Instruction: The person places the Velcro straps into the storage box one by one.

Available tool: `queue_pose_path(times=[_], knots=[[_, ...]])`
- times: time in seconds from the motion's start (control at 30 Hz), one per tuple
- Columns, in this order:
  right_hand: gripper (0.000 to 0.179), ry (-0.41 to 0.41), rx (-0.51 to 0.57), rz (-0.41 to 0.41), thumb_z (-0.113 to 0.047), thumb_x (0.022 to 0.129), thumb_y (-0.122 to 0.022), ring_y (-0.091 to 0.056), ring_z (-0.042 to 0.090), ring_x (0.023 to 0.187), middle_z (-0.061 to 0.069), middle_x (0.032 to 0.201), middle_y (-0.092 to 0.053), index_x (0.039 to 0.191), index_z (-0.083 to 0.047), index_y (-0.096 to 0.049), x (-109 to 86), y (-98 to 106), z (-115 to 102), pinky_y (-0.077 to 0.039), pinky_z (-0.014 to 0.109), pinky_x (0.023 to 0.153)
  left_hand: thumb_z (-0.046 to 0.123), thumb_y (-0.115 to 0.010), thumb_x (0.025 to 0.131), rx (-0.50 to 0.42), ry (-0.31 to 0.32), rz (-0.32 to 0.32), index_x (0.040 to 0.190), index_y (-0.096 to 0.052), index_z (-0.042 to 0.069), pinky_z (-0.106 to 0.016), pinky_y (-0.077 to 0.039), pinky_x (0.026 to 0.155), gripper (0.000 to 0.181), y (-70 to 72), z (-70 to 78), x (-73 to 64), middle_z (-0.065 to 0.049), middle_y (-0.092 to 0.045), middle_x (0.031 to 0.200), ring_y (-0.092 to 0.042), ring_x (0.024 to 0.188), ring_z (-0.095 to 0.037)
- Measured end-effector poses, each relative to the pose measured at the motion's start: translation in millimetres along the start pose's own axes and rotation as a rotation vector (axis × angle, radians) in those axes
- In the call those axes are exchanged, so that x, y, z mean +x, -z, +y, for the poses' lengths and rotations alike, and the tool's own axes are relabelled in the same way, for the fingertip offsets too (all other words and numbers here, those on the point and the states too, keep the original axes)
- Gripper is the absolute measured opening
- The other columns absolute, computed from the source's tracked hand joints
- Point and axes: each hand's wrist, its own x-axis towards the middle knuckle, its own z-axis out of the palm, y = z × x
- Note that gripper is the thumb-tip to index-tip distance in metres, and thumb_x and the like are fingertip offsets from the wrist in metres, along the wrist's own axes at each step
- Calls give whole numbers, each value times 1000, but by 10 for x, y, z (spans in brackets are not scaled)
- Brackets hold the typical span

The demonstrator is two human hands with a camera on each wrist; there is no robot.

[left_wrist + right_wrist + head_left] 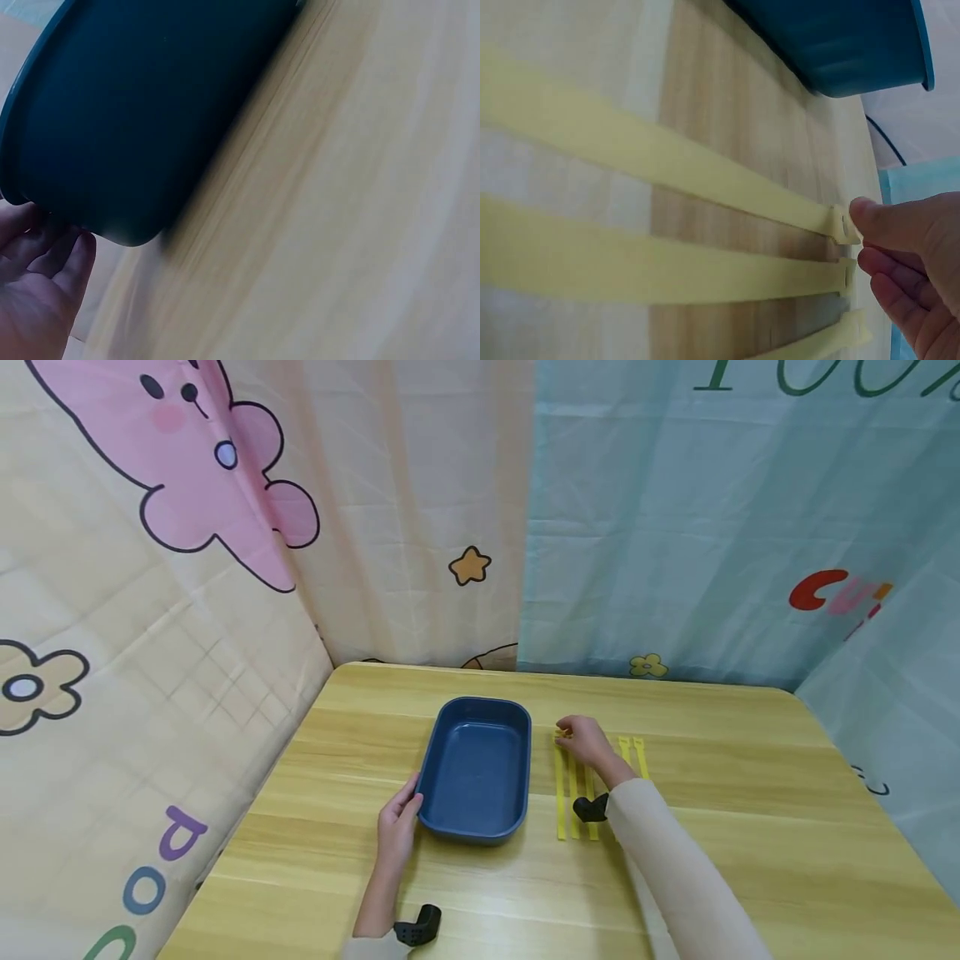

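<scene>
A deep blue rectangular tray point(474, 839) with rounded corners stands on the table. My left hand point(397, 822) grips its near left side, thumb at the rim and fingers along the outer wall. To the tray's right, several flat yellow straps lie side by side, each with a wider slotted end like a cable tie. My right hand point(588, 745) is at the far end of the leftmost strap point(560, 793), with thumb tip point(862, 217) right at the slotted end and fingers curled below it. I cannot tell whether they pinch it. The right forearm covers part of the other straps point(742, 271).
The wooden table point(750, 827) extends right of the straps and left of the tray. Printed curtains point(420, 510) hang behind the table and along both sides. A black wrist camera point(591, 808) on the right wrist overlaps the straps in the head view.
</scene>
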Motion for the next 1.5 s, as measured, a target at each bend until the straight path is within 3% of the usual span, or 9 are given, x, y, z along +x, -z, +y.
queue_pose_path(times=[0.2,0.5,0.73,1.17,1.5], knots=[[38,-5,-72,-77,-5,76,-60,-51,29,91,19,106,-53,111,5,-51,95,8,-8,-44,39,77,0,-44,85,14,-7,-14,119,-41,-10,-15,-35,85,35,-15,3,-8,-18,-40,123,-36,113,-21],[31,59,-155,-125,-3,74,-62,-52,25,80,14,90,-57,103,4,-56,195,29,-21,-45,36,70,1,-44,85,20,-10,-4,118,-42,-9,-15,-35,85,34,-5,12,-5,-18,-41,122,-35,114,-22],[32,55,-139,-120,-1,73,-62,-53,25,83,14,91,-58,104,5,-56,183,17,-1,-45,37,72,3,-44,86,29,22,5,119,-42,-8,-15,-33,87,35,-21,12,-18,-17,-41,122,-34,115,-19],[28,17,-116,-76,1,72,-62,-53,24,84,14,93,-58,100,3,-60,199,-16,-6,-46,36,72,5,-45,86,19,21,-8,118,-42,-9,-16,-33,87,35,-6,13,-16,-18,-40,123,-34,115,-20],[12,-12,-128,-76,-1,71,-63,-54,19,75,4,80,-60,81,-7,-65,204,-14,-34,-47,34,67,2,-43,86,6,33,-5,119,-42,-8,-16,-34,87,34,-9,18,-10,-18,-41,122,-36,113,-20]])
